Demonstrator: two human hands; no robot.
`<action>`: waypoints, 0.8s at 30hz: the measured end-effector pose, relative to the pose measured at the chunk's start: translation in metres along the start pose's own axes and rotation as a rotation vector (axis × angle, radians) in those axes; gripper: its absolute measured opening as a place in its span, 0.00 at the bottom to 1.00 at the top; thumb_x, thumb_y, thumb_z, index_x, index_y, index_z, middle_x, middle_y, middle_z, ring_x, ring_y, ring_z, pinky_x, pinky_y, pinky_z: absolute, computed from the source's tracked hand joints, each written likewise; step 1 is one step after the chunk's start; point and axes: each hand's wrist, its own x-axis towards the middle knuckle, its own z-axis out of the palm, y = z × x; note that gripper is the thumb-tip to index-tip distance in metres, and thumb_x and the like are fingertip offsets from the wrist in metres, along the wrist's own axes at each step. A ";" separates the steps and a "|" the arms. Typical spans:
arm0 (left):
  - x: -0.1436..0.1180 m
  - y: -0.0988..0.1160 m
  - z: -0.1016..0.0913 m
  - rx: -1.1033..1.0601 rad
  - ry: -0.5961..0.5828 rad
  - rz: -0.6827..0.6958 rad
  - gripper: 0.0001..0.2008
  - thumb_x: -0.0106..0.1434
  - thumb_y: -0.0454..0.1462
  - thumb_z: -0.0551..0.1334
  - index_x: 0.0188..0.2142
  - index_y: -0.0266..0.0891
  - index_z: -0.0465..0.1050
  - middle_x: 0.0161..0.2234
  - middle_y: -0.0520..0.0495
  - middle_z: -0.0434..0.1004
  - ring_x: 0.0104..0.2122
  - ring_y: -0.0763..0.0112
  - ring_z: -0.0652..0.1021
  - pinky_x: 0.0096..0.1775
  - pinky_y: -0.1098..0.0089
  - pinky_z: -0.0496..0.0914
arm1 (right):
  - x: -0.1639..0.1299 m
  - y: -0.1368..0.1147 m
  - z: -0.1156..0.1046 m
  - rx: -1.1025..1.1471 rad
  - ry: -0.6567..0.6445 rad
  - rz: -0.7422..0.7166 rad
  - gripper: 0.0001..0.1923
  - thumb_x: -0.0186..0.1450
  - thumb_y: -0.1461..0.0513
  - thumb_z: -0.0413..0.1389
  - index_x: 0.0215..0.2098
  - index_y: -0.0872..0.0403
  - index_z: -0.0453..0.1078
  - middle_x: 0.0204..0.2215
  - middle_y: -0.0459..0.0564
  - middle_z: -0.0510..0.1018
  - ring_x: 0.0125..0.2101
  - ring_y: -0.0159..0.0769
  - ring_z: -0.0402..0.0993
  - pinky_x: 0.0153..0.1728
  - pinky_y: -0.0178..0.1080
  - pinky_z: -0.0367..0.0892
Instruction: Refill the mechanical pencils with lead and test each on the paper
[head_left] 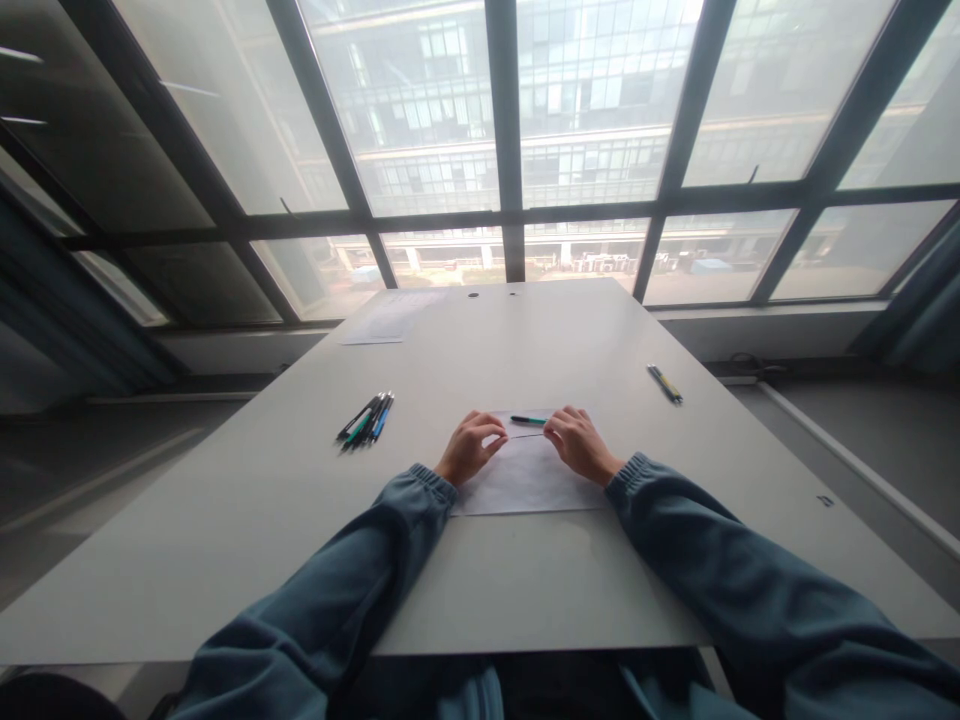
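Observation:
My left hand (472,447) and my right hand (581,442) are over a white sheet of paper (525,490) on the table. Between their pinched fingertips runs a thin dark rod (525,436), slim as a pen refill; its ends disappear at the fingers. Just beyond it lies a black and green pen (527,420), its right end close to or behind my right fingers. Whether that hand touches the pen, I cannot tell.
On the white table (510,580), several pens (366,422) lie bunched at left. A yellowish pen or pair of pens (664,384) lies at right. More paper (386,318) sits at the far left, and a small dark item (825,501) near the right edge. Windows stand beyond.

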 end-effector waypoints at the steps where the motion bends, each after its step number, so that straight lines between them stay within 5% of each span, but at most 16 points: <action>1: 0.000 0.000 0.000 -0.003 -0.001 0.000 0.06 0.66 0.38 0.63 0.34 0.42 0.78 0.38 0.47 0.79 0.41 0.65 0.75 0.47 0.61 0.70 | 0.000 -0.001 0.000 -0.001 -0.002 -0.009 0.09 0.71 0.64 0.53 0.33 0.54 0.72 0.32 0.51 0.76 0.39 0.40 0.67 0.43 0.41 0.58; 24: 0.003 0.013 -0.003 -0.119 0.052 0.028 0.07 0.67 0.40 0.62 0.36 0.41 0.77 0.34 0.46 0.81 0.38 0.65 0.77 0.44 0.61 0.72 | -0.002 -0.006 0.000 0.308 0.006 -0.131 0.07 0.71 0.63 0.53 0.38 0.52 0.74 0.35 0.51 0.77 0.37 0.37 0.73 0.40 0.38 0.67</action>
